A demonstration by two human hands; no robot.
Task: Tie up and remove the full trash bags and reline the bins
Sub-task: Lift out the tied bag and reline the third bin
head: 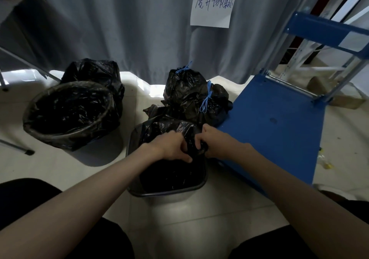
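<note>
A small grey bin (pixel 139 190) stands on the floor right in front of me with a black trash bag (pixel 169 176) inside it. My left hand (pixel 171 147) and my right hand (pixel 209 141) both grip the gathered top of that bag, close together above the bin. To the left stands a round grey bin (pixel 95 154) lined with an open black bag (pixel 67 108). Behind my hands lie two tied black bags (pixel 185 86) (pixel 215 106), each closed with a blue drawstring. Another black bag (pixel 93 70) sits behind the round bin.
A blue platform cart (pixel 275 126) stands close on the right, its deck touching the tied bags. A grey curtain (pixel 139 28) with a handwritten paper sign (pixel 213 5) hangs behind. Metal legs (pixel 18 146) cross the floor at far left. Small litter (pixel 325 162) lies right of the cart.
</note>
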